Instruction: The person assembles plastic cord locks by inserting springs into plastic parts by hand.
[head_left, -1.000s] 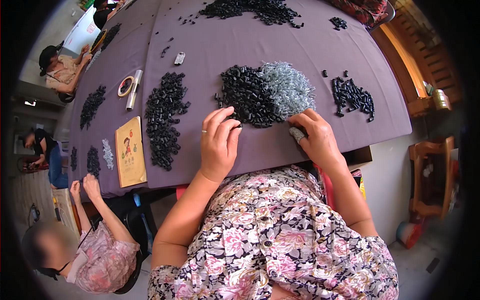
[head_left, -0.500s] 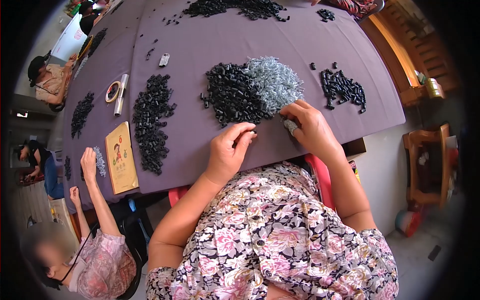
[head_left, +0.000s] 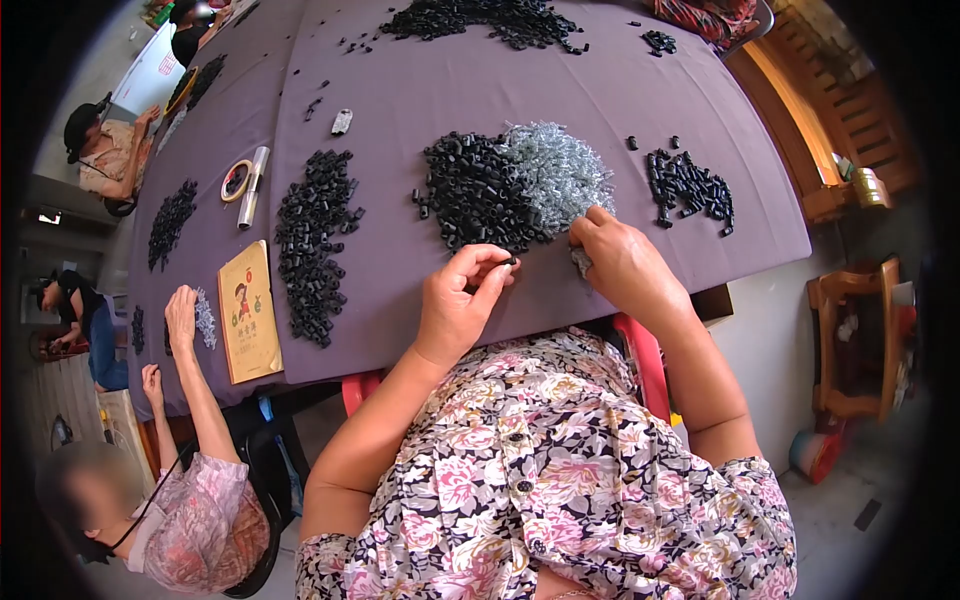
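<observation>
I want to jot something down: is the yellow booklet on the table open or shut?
Shut: the yellow booklet lies flat on the table, its illustrated cover facing up, no inner pages showing.

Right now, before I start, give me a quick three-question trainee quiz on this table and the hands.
1. True or false: the pale, glossy pile touches the middle black pile.
2. Which hand of the wearer visibly pinches a small black piece? A, left; B, right; C, neither.
3. Fill in: in the picture, the yellow booklet lies to the ___ of the long black pile.

Key: 1, true; 2, A, the left hand; 3, left.
</observation>
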